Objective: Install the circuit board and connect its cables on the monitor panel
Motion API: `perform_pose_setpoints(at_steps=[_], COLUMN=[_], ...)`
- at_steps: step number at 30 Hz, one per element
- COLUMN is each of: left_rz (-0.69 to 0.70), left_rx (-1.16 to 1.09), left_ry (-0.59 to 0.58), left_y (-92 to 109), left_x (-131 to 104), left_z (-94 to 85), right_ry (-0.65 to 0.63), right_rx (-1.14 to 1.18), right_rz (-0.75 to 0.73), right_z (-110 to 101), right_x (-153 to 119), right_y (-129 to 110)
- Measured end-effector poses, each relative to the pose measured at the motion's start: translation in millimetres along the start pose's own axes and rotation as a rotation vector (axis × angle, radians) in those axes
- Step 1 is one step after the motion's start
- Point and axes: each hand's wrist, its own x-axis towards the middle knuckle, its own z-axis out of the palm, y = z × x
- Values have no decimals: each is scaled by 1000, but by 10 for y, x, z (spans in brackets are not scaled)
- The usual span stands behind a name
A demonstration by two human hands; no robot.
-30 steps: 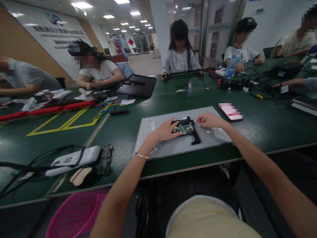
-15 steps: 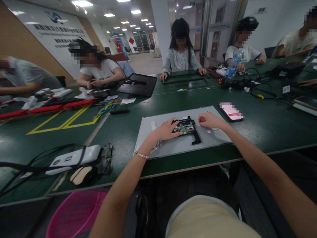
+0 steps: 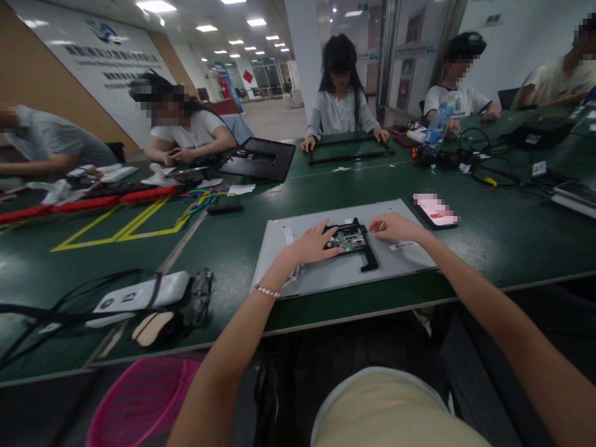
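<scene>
A flat grey metal panel (image 3: 321, 278) lies on the table in front of me. On it rests a green circuit board (image 3: 350, 239) in a black plastic frame (image 3: 370, 261). My left hand (image 3: 313, 243) is spread over the board's left side, fingers apart and touching the frame's edge. Just right of the board, my right hand (image 3: 395, 227) has thumb and fingers pinched together; whatever they hold, if anything, is too small to make out. A white barcode label (image 3: 403, 246) sits on the panel below that hand.
A phone (image 3: 436, 210) lies beyond the panel's right corner. To the left are a white strapped device (image 3: 139, 299), a mouse (image 3: 156, 329) and glasses (image 3: 201, 298). Across the table, a person holds a black rectangular frame (image 3: 351, 160). A pink basket (image 3: 139, 403) stands below the table edge.
My right hand has shifted slightly left towards the board, its fingers still pinched. My left hand stays in place. The person opposite has tilted the black frame so its opening shows more.
</scene>
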Motion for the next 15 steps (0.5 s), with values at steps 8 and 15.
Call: perform_pose_setpoints(at_steps=[8,15], left_rz=[-3,4], left_rx=[-13,-9], left_ry=[-16,-5], left_y=[15,24], left_x=[-11,-16], left_z=[-24,-30], right_ry=[31,-14], right_rx=[-29,1], right_rz=[3,6], right_z=[11,-18], right_x=[12,-15], right_y=[6,-46])
